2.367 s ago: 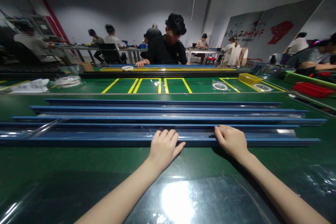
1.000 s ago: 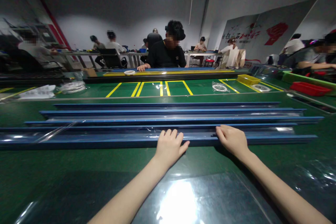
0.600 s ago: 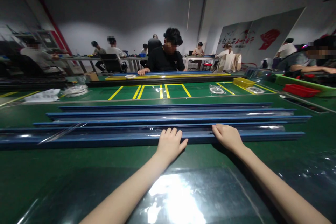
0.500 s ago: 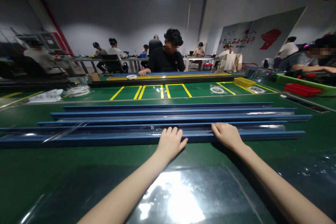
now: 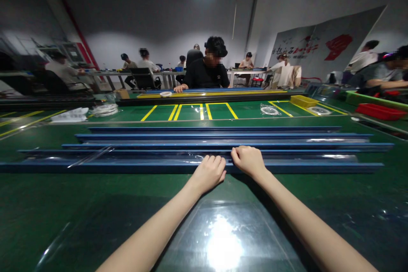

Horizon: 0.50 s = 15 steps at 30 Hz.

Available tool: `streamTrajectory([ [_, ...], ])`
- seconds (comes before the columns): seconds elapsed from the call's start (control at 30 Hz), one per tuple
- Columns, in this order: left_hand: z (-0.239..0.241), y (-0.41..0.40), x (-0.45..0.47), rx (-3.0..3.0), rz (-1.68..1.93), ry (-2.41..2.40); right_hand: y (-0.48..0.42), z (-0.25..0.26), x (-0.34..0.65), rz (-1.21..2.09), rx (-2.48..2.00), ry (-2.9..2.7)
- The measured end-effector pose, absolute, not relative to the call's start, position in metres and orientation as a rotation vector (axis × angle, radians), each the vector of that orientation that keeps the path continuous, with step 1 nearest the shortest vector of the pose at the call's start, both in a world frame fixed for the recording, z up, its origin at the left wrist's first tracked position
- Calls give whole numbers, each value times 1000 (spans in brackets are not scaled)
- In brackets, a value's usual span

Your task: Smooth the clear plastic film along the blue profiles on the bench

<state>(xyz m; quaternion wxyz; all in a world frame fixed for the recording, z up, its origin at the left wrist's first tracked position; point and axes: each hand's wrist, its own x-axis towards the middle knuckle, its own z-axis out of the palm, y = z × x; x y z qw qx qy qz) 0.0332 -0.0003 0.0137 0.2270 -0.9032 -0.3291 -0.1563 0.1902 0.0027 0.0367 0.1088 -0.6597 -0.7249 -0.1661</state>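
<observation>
Head view: your left hand (image 5: 208, 173) curls over the front lip of the nearest blue channel profile (image 5: 143, 168), fingers bent across the top; whether it clamps the lip is hard to tell. Your right hand (image 5: 247, 160), just beside it, is folded into a loose fist above the trough, fingertips hidden, so its grip cannot be told either. Set side by side on one stretch, the pair probably serve to steady the long piece.

That profile lies along the green desk (image 5: 95, 187), directly before you, its left end running out of frame. More blue profiles (image 5: 223, 139) lie behind it, roughly parallel, likely so that they stay within reach. Clear film (image 5: 90, 156) slants across the nearest one at left.

Beyond, yellow tape lines (image 5: 232, 111) seem to mark off bays, with a white coil (image 5: 270, 111) by a yellow bin (image 5: 303, 101). Opposite you, a co-worker's hand (image 5: 180, 88) rests beside long strips.
</observation>
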Motion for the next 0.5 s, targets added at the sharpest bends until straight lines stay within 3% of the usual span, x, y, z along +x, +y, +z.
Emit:
streamTrajectory([
  [0.5, 10, 10, -24, -2366, -562, -1006, 2, 37, 192, -419, -1925, -2248],
])
